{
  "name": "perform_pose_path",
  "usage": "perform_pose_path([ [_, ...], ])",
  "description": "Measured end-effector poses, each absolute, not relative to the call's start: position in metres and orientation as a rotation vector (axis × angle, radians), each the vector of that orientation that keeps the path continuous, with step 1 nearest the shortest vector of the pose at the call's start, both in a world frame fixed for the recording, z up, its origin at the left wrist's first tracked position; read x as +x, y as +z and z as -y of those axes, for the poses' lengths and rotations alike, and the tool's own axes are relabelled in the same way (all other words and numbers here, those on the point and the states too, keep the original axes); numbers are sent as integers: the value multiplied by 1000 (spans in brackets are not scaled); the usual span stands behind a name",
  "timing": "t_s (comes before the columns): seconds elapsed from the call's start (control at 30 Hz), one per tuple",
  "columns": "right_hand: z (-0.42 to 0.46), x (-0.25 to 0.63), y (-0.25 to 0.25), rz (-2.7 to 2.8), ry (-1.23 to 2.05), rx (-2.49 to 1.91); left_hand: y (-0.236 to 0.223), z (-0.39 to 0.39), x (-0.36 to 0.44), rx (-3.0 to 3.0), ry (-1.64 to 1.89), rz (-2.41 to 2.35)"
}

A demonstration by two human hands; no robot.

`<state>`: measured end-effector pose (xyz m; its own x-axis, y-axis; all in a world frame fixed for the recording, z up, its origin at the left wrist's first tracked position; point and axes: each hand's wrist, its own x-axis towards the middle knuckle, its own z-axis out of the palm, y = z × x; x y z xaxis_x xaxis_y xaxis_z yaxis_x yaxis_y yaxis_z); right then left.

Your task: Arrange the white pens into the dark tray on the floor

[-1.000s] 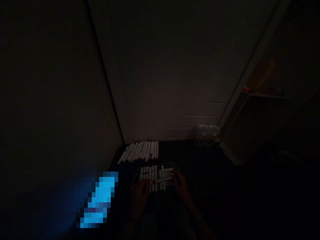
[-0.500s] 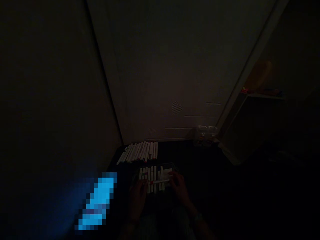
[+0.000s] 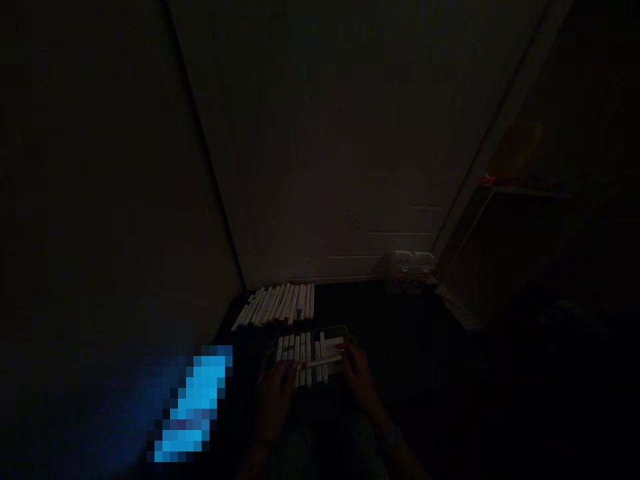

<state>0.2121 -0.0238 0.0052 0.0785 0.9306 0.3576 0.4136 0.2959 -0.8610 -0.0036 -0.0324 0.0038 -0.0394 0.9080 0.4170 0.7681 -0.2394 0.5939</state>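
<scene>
- Held marker (image 3: 323,362): white barrel with a red band towards its left end; it lies nearly level across the front of an open case, above the markers in it, its right end slightly higher.
- Left hand (image 3: 277,387): fingers drawn together on the marker's left end, beside the red band; the exact fingertip contact is too dark to make out.
- Right hand (image 3: 359,373): thumb and fingers pinched at the marker's right end, the remaining fingers loosely curled. A band (image 3: 393,435) shows on the wrist.
- Case (image 3: 343,328): rests directly under the hands; its rim is faintly visible at the far side.
- Cased markers (image 3: 303,343): white, set side by side, pointing away from the person, with a gap between the left group and a pair further right.
- Pale piece (image 3: 335,344): flat, to the right of that pair, near the right fingertips; its nature cannot be determined.
- Loose markers (image 3: 277,303): a row of white barrels on the dark surface (image 3: 370,307), beyond the case and to its left, several leaning.
- Two see-through containers (image 3: 411,272): side by side near the wall (image 3: 345,133), far right of the surface.
- Blue glowing patch (image 3: 197,400): left of the case, pixelated.
- Shelf (image 3: 530,192): at right, bearing a blurred orange object (image 3: 517,150).
</scene>
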Motion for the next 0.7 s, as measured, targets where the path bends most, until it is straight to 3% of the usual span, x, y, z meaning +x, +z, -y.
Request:
perform_pose_path([
  [0.7,23,211,6,1510,619,-1307,4,32,-4,2019,1126,-1807],
])
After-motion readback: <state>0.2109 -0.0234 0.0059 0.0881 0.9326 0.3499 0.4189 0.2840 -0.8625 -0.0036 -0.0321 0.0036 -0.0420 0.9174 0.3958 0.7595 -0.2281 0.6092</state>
